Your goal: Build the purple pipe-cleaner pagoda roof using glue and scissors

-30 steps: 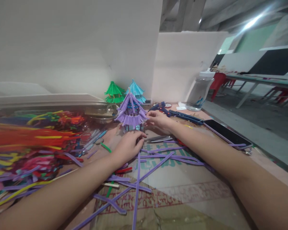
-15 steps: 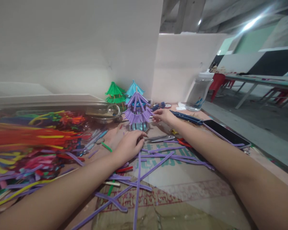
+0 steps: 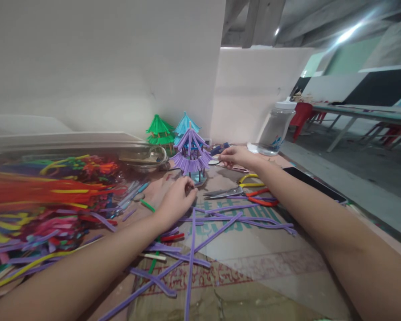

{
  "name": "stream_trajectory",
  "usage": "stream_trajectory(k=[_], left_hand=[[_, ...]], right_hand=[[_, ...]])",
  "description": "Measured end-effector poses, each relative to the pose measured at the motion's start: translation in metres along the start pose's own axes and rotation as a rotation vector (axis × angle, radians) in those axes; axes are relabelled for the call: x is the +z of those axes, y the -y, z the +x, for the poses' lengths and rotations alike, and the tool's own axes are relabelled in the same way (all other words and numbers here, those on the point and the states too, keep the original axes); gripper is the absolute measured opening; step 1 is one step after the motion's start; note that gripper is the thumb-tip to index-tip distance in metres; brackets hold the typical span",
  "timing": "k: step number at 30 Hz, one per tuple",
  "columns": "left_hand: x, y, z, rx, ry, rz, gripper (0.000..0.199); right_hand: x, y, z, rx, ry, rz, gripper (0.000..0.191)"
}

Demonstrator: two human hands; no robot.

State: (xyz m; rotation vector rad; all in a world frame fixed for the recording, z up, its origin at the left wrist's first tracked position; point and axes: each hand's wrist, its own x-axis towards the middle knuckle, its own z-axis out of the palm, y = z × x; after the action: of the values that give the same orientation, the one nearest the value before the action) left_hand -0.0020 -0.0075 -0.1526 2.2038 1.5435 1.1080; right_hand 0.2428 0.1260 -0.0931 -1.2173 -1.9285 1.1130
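purple pagoda (image 3: 190, 156): upright, toward desk's (image 3: 154, 191) far edge | left hand (image 3: 176, 198): near base, loosely curled, hold unclear | right hand (image 3: 238, 157): roof side, fingertips pinched, hold unclear

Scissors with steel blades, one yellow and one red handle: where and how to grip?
Probably the yellow handle and red handle together, from above on the near side: the scissors lie flat, blades pointing toward the left hand, right forearm crowding the handle ends.
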Motion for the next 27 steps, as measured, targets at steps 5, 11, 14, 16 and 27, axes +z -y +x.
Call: stream_trajectory(k=[5,11,14,16,27], left_hand=[[0.000,0.006,0.006,-0.114,-0.055,-0.020,0.015],[-0.002,0.006,0.006,-0.152,-0.126,-0.008,0.023],[-0.005,0.003,0.006,-0.138,-0.068,0.053,0.024],[-0.006,0.001,0.006,-0.129,-0.021,0.070,0.025],[-0.001,0.016,0.011,-0.130,0.046,-0.008,0.029]], right_hand=[[-0.007,0.009,-0.005,-0.070,-0.033,0.098,0.016],[-0.006,0.021,-0.012,-0.118,0.014,0.380,0.021],[-0.002,0.022,-0.013,-0.118,0.071,0.395,0.024],[0.001,0.020,-0.013,-0.106,0.132,0.334,0.028],[0.007,0.032,-0.023,-0.103,0.218,-0.102,0.027]])
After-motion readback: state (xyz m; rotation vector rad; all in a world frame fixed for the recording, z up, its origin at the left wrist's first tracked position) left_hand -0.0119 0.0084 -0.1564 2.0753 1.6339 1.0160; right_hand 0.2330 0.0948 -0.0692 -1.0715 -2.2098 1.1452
